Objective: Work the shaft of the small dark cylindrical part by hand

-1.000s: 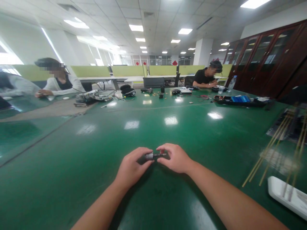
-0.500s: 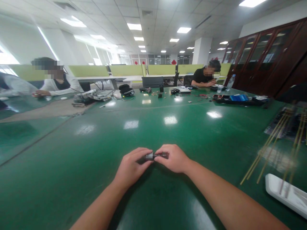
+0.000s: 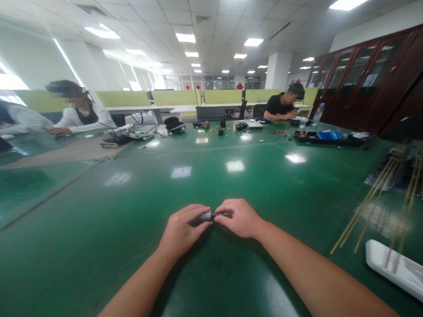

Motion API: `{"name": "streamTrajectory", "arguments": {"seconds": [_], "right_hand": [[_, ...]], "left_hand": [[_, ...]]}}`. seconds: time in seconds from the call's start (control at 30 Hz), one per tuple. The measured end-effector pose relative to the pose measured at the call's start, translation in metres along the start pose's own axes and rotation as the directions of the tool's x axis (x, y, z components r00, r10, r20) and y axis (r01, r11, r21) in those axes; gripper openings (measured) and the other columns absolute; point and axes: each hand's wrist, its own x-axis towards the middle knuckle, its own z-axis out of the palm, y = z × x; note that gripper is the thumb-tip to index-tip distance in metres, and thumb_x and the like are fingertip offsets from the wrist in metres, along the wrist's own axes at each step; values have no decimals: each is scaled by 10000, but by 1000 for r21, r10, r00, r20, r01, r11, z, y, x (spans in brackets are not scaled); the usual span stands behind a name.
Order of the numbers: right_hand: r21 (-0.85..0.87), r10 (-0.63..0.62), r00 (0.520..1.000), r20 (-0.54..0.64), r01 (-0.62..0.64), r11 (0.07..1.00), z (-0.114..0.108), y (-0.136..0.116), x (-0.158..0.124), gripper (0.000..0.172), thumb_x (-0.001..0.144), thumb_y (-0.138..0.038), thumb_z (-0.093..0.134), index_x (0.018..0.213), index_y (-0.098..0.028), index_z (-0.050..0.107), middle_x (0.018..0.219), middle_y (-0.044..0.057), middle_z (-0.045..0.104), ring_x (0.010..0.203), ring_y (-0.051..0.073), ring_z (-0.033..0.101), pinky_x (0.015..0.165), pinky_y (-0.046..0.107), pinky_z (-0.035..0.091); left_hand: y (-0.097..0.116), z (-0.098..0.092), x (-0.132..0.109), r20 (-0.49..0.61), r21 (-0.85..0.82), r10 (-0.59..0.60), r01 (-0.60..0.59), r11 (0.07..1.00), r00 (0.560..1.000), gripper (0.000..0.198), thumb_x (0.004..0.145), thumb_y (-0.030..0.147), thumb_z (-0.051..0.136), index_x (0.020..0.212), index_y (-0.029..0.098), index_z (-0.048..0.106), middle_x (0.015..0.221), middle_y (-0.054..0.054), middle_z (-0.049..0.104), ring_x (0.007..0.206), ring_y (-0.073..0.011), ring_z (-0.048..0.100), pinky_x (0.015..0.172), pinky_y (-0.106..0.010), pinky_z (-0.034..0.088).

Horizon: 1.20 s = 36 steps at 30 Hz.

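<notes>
Low over the green table (image 3: 214,264), my two hands meet at a small metal piece. My left hand (image 3: 183,226) is closed, thumb and fingers around a short grey metal cylinder (image 3: 206,216). From the right end of that cylinder a thin, dark, ridged rod (image 3: 218,214) sticks out, lying roughly level. My right hand (image 3: 239,218) pinches the rod between thumb and fingers, and its fingertips cover part of the rod. The cylinder's left end is hidden in my left hand. I cannot tell exactly what kind of part this is.
At right, several thin sticks (image 3: 365,204) reach over the table, near a white tray (image 3: 385,262). Farther off lie a black tray with a blue item (image 3: 330,135), a black case (image 3: 174,125) and tangled parts (image 3: 122,134). Other people (image 3: 282,105) sit at the far and left sides.
Both hands keep their hold on the cylinder and rod, shifting only very slightly. The person at the left has lowered a hand toward the table.
</notes>
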Motion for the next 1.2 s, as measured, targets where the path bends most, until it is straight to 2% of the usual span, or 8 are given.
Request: {"name": "streamTrajectory", "arguments": {"seconds": [0.53,0.73,1.2], "right_hand": [[33,9,1000,-11,-8,999,0,2,-1,119,844,-258,692,909,-192,767,804,19,706,722,134,600,677,246,411],[21,24,1000,-5,-24,999,-2,2,0,115,843,-260,698,909,-197,768,791,20,701,707,138,591,667,251,410],[31,37,999,-22,-36,999,-2,3,0,109,828,-250,708,892,-185,768,742,11,674,657,123,546,637,243,385]], "left_hand": [[-2,-1,-1,-40,28,31,-30,999,999,227,847,303,720,1070,264,716,1038,-11,707,934,-169,674,885,-264,556],[0,-4,0,-39,41,11,-9,999,999,231,847,326,710,1062,245,726,1028,-34,711,929,-192,680,888,-297,571],[-2,-3,-1,-36,23,-15,15,1000,999,235,843,299,715,1075,257,714,1053,-17,702,956,-182,669,895,-283,548]]}}
